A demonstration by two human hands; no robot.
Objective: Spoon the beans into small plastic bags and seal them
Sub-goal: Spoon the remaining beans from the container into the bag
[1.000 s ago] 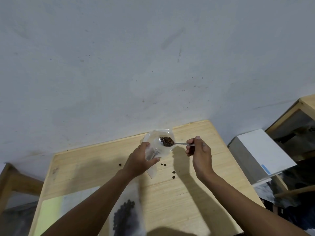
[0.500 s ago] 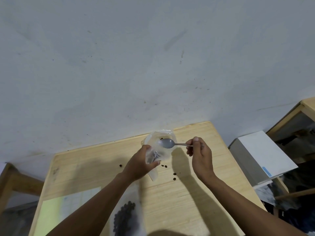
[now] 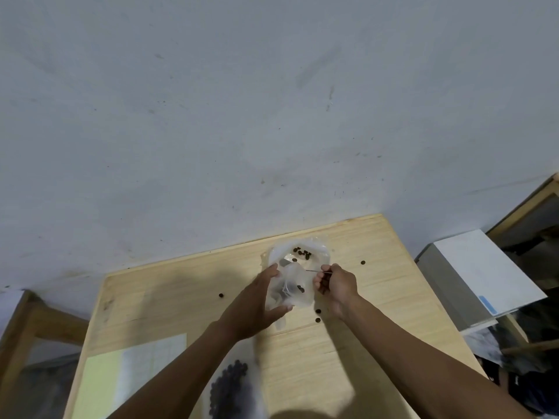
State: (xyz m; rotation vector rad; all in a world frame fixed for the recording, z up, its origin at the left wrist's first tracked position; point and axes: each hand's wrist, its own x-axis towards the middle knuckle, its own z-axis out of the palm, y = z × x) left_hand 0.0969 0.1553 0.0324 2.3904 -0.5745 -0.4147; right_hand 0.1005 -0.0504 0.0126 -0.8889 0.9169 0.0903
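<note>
— While held up over the pale wooden counter [image 3: 348, 352] by the left hand [image 3: 257, 306], where exactly is the small clear plastic bag [image 3: 292, 290]?
— Between both hands, above the middle of the counter, a few dark brown beans [image 3: 300, 288] showing through its film. Left hand curled round the bag's left side, thumb low, fingers high near the mouth.
— And the right hand [image 3: 335, 284]?
— Closed on the thin metal spoon [image 3: 316, 270], handle pinched; bowl apparently hidden behind the plastic, so cannot tell whether loaded or empty.
— Anything behind?
— Larger crumpled clear bag [image 3: 314, 249] lying just beyond, more beans [image 3: 303, 253] inside. Stray beans [image 3: 318, 319] scattered on the wood, one well off to the left. Another clear bag of dark beans [image 3: 231, 388] nearer the body.
— Handling of the small bag?
— Probably very light, limp, slippery; likely to collapse and close its own mouth. Best taken at the rim, pinching one lip so the opening stays spread, never around the belly. Beans hard, round, prone to rolling off.
</note>
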